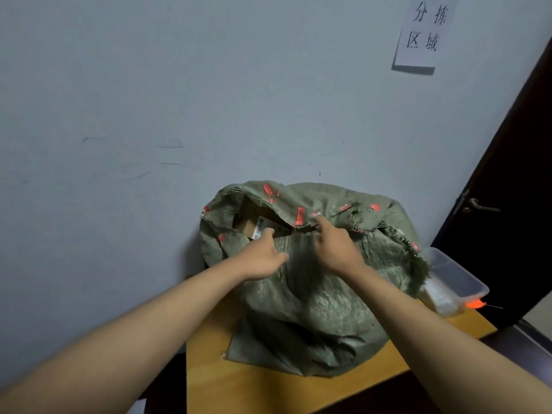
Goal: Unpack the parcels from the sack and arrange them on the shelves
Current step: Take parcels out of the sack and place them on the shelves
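We find a green woven sack (313, 294), marked with red print, sitting on a wooden table (268, 389) and leaning back against the pale wall (149, 100). The sack bulges and its mouth faces up and toward the wall, open on the sack's upper left side. Inside that opening we see a brown cardboard parcel (254, 222) with a white label; how many more parcels lie within, we cannot tell.

Our left hand (263, 258) rests on the near lip of the sack's mouth, fingers curled over the edge of the cloth, fingertips touching or just beside the parcel's label. Whether it grips the cloth firmly or only presses it we cannot tell for certain. Our right hand (334, 246) lies on top of the sack, right of the opening, thumb and forefinger pinching the frayed upper edge of the cloth; the hand is somewhat blurred.

To the right of the sack, touching or just beside its frayed edge, stands a clear plastic box (457, 279) with something orange (475, 303) at its near corner. On the wall above and right of the sack hangs a paper notice (424, 31) with handwritten characters. Further right of the sack is a dark door (513, 189) with a metal handle (478, 204)
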